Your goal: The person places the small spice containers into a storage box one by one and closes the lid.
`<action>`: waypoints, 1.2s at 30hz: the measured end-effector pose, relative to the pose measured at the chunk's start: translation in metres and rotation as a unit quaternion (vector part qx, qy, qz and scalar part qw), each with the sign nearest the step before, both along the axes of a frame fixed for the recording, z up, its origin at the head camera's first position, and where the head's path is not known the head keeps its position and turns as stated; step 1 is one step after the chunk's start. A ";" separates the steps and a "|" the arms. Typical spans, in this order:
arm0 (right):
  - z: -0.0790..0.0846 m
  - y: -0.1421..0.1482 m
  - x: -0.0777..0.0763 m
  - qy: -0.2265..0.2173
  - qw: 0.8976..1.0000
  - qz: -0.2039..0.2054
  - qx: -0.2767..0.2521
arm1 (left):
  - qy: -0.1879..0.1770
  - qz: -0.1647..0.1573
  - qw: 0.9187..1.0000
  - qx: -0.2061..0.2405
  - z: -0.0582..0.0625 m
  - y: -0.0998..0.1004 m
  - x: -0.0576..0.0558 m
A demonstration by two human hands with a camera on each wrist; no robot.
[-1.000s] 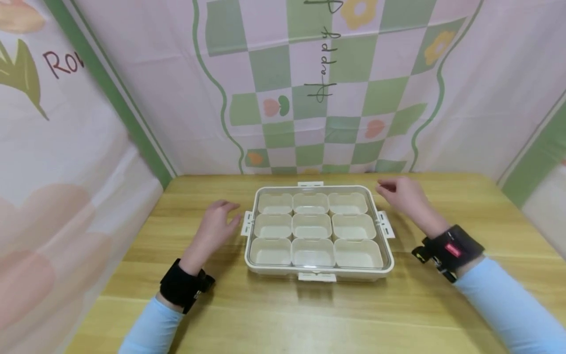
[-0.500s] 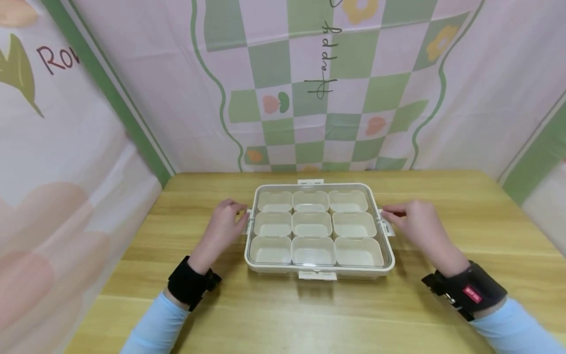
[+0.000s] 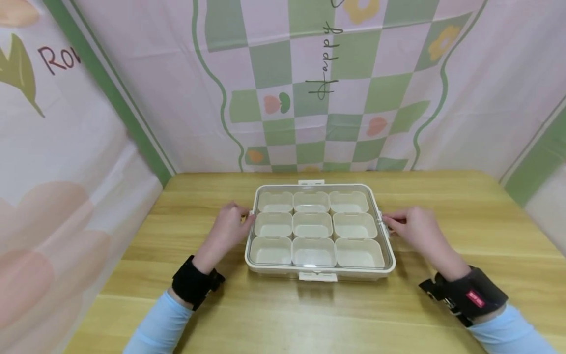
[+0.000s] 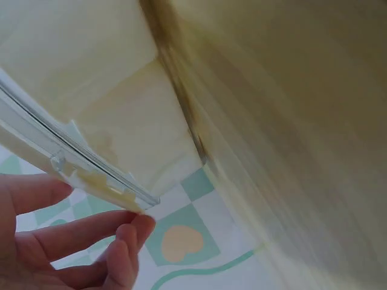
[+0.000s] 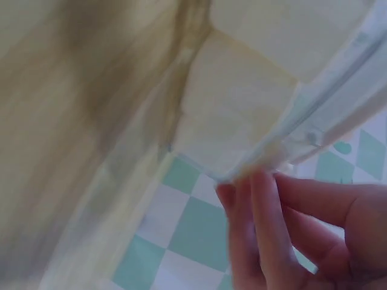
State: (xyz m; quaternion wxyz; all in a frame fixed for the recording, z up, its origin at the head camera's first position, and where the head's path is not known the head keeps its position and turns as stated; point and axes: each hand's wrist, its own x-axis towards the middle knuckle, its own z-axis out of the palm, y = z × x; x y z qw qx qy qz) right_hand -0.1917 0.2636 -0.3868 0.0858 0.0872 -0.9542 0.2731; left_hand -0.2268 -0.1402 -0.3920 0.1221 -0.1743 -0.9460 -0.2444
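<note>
A cream storage box [image 3: 269,273] with a clear lid [image 3: 353,271] lies flat on the wooden table. Through the lid show several small cream bins [image 3: 312,225] in rows, with nothing in them. At the left side, my left hand [image 3: 227,228] pinches the side latch [image 4: 100,183] between thumb and fingertips; in the head view the fingers mostly cover it. Opposite, my right hand [image 3: 417,226] pinches the right latch [image 5: 261,162], fingertips close against the rim. The front latch [image 3: 318,277] and back latch [image 3: 311,182] stick outward.
Light wood tabletop [image 3: 283,319] surrounds the box. A printed cloth [image 3: 309,103] with green checks hangs behind the table's back edge, and another cloth [image 3: 97,196] hangs along the left. Black bands [image 3: 196,282] with cameras sit on both wrists.
Both hands have moved in from beside the box onto its side latches. The left and right latches, which stuck outward, now look tilted and are partly covered by the fingers. The box stays put.
</note>
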 end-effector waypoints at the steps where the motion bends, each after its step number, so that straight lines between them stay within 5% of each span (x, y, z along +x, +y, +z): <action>1: 0.000 0.000 0.000 -0.022 1.000 0.003 -0.008 | -0.024 0.001 1.000 0.001 0.000 0.000 0.000; 4: 0.001 0.000 0.001 -0.087 0.995 0.012 -0.037 | -0.095 0.005 0.995 0.016 0.000 0.002 0.001; 7: 0.002 0.000 0.001 -0.107 0.993 0.009 -0.038 | -0.137 0.015 0.989 0.047 0.001 0.003 0.002; 20: 0.001 -0.005 0.002 -0.080 0.997 0.006 -0.004 | -0.167 0.049 0.979 0.107 -0.002 0.005 0.000; 24: 0.002 -0.004 0.003 -0.073 0.997 0.006 0.001 | -0.154 0.039 0.982 0.099 -0.002 0.008 0.001; 29: 0.003 -0.004 0.002 -0.075 0.997 0.013 0.002 | -0.095 0.030 0.994 0.048 -0.003 0.012 0.005; 36: 0.013 0.000 -0.011 -0.123 0.991 0.040 0.020 | -0.039 0.028 0.999 -0.002 0.000 0.015 0.018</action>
